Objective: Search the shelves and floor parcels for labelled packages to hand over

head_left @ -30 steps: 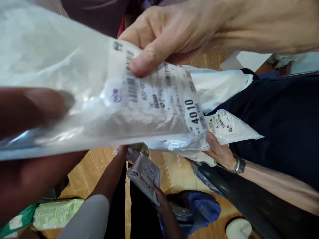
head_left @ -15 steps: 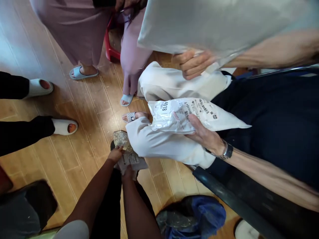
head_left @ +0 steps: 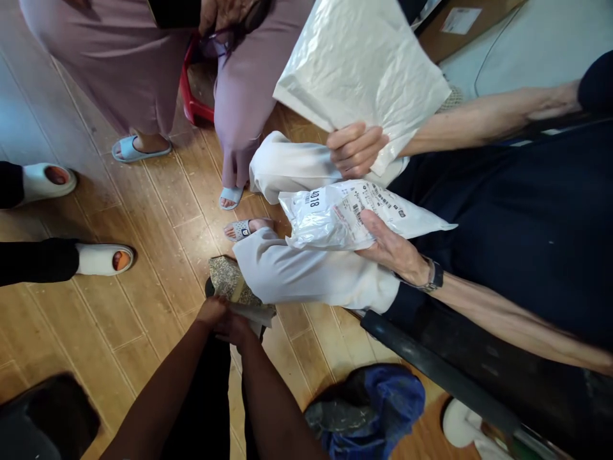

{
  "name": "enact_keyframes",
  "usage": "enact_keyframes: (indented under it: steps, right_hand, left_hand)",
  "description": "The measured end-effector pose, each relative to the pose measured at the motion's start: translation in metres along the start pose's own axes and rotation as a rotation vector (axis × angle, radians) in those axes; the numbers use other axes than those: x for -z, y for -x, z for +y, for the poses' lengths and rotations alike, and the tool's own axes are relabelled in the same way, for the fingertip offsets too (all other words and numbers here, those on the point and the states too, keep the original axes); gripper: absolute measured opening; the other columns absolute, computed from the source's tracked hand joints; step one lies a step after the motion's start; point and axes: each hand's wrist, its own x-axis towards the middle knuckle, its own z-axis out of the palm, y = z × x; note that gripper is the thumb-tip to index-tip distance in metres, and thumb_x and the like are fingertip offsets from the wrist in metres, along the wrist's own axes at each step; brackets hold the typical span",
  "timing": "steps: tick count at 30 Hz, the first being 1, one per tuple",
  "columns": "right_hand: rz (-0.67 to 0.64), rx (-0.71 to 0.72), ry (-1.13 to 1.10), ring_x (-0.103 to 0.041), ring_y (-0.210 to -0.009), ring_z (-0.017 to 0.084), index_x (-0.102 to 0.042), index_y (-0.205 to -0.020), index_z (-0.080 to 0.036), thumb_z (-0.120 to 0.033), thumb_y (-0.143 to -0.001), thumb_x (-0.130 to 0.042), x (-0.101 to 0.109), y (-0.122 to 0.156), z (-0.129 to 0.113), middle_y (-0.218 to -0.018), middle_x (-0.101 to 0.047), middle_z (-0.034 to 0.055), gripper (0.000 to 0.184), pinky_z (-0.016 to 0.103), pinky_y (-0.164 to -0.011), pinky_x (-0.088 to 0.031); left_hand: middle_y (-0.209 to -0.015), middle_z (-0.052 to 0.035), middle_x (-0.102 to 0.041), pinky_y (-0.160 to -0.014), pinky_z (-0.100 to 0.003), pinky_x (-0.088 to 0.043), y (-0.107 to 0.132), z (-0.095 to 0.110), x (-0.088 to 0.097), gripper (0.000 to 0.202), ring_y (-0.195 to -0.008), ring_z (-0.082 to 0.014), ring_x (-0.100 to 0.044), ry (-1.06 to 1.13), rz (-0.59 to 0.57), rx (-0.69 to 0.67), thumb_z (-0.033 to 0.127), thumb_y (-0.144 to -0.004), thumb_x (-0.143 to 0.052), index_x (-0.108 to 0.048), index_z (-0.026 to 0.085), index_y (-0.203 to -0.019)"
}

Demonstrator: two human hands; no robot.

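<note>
Down low in front of us, our left hand (head_left: pixel 211 312) and right hand (head_left: pixel 235 330) were pressed together, both closed on the small white packet (head_left: pixel 259 314). We gripped it at its near end, the fingers mostly tucked out of sight. The packet stuck out to the right of our knuckles, held up over the wooden floor (head_left: pixel 158 211), just beside a glittery shoe (head_left: pixel 226 278).

Right above us sat a person in dark blue with pale trousers. One hand (head_left: pixel 357 151) of theirs was clenched on the lower edge of a large plain mailer bag (head_left: pixel 364 64), which was held up and tilted. Their other hand (head_left: pixel 390 250), with a wristwatch (head_left: pixel 435 278) on it, lay flat under a labelled parcel (head_left: pixel 335 217) marked 4018 that rested on their lap.

Around us there were more feet. White slippers (head_left: pixel 103 259) stood at the left. A person in mauve clothes (head_left: pixel 119 57) stood at the top, next to a red stool (head_left: pixel 192 105). A crumpled blue bag (head_left: pixel 387 402) lay on the floor at the bottom, near our right arm.
</note>
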Motion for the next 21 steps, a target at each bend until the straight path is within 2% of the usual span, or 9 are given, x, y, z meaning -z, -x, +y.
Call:
enact_keyframes:
  steps: [2, 4, 6, 8, 9, 11, 14, 17, 21]
  right_hand:
    - [0.056, -0.02, 0.079, -0.057, -0.057, 0.011, -0.061, -0.088, -0.016, -0.039, -0.098, -0.054, -0.006, 0.026, -0.007, -0.068, -0.061, -0.0041, 0.026, 0.026, -0.058, -0.049]
    - [0.11, 0.041, 0.147, -0.051, -0.049, 0.009, -0.058, -0.084, -0.018, -0.037, -0.092, -0.061, -0.006, 0.075, -0.019, -0.059, -0.057, -0.008, 0.021, 0.021, -0.051, -0.041]
    - [0.06, 0.156, 0.214, -0.052, -0.045, 0.009, -0.058, -0.084, -0.018, -0.043, -0.083, -0.07, 0.0, 0.143, -0.039, -0.059, -0.061, -0.0067, 0.027, 0.019, -0.045, -0.034]
    - [-0.098, 0.355, 0.289, -0.055, -0.045, 0.01, -0.062, -0.088, -0.017, -0.058, -0.081, -0.066, 0.009, 0.216, -0.068, -0.064, -0.067, -0.0013, 0.042, 0.02, -0.043, -0.033]
    - [-0.087, 0.467, 0.287, -0.055, -0.045, 0.01, -0.063, -0.089, -0.017, -0.062, -0.081, -0.065, 0.014, 0.249, -0.086, -0.063, -0.066, -0.0008, 0.046, 0.02, -0.044, -0.035]
    - [0.055, 0.687, 0.242, -0.057, -0.049, 0.011, -0.063, -0.093, -0.017, -0.062, -0.081, -0.066, 0.023, 0.302, -0.125, -0.064, -0.066, -0.0003, 0.046, 0.022, -0.049, -0.041]
    - [0.41, 0.964, 0.18, -0.064, -0.067, 0.016, -0.064, -0.098, -0.018, -0.059, -0.076, -0.07, 0.03, 0.338, -0.188, -0.076, -0.069, 0.0033, 0.047, 0.027, -0.061, -0.05]
    - [0.711, 1.077, 0.183, -0.066, -0.096, 0.024, -0.061, -0.113, -0.016, -0.057, -0.07, -0.072, 0.034, 0.334, -0.247, -0.107, -0.07, 0.0122, 0.061, 0.034, -0.078, -0.054]
    - [0.963, 1.001, 0.302, -0.063, -0.109, 0.03, -0.059, -0.119, -0.01, -0.055, -0.067, -0.072, 0.039, 0.312, -0.307, -0.124, -0.064, 0.0214, 0.071, 0.041, -0.095, -0.049]
  left_hand:
    - [-0.104, -0.0158, -0.073, -0.085, -0.034, -0.053, 0.016, 0.009, 0.019, 0.025, -0.099, -0.0267, -0.068, 0.031, 0.082, 0.072, 0.012, -0.088, -0.052, -0.073, 0.013, -0.1]
    - [-0.109, -0.0147, -0.071, -0.087, -0.033, -0.052, 0.032, 0.031, 0.051, 0.032, -0.099, -0.024, -0.067, 0.125, 0.275, 0.149, 0.024, -0.097, -0.042, -0.07, 0.014, -0.108]
    - [-0.098, -0.0111, -0.071, -0.085, -0.032, -0.051, 0.043, 0.067, 0.094, 0.04, -0.09, -0.0215, -0.067, 0.429, 0.559, 0.192, 0.038, -0.1, -0.035, -0.069, 0.017, -0.103]
    - [-0.082, -0.0068, -0.069, -0.078, -0.03, -0.051, 0.044, 0.111, 0.142, 0.044, -0.081, -0.0203, -0.065, 0.96, 0.739, 0.197, 0.051, -0.097, -0.04, -0.07, 0.019, -0.094]
    - [-0.08, -0.0061, -0.068, -0.073, -0.029, -0.051, 0.04, 0.134, 0.167, 0.045, -0.08, -0.0201, -0.065, 1.239, 0.709, 0.199, 0.056, -0.094, -0.044, -0.07, 0.019, -0.094]
    - [-0.092, -0.0084, -0.069, -0.073, -0.029, -0.052, 0.026, 0.174, 0.211, 0.046, -0.09, -0.021, -0.066, 1.695, 0.453, 0.304, 0.061, -0.087, -0.054, -0.067, 0.017, -0.096]
    - [-0.108, -0.0109, -0.067, -0.075, -0.033, -0.054, 0.001, 0.211, 0.254, 0.047, -0.095, -0.0226, -0.065, 1.827, 0.298, 0.385, 0.056, -0.074, -0.073, -0.063, 0.019, -0.099]
    - [-0.108, -0.0115, -0.067, -0.078, -0.033, -0.055, -0.012, 0.218, 0.269, 0.047, -0.092, -0.0207, -0.065, 1.889, 0.26, 0.366, 0.037, -0.063, -0.084, -0.06, 0.018, -0.099]
    - [-0.109, -0.0109, -0.071, -0.084, -0.032, -0.056, 0.0, 0.212, 0.27, 0.049, -0.091, -0.0204, -0.068, 2.045, 0.221, 0.162, 0.025, -0.057, -0.082, -0.063, 0.015, -0.101]
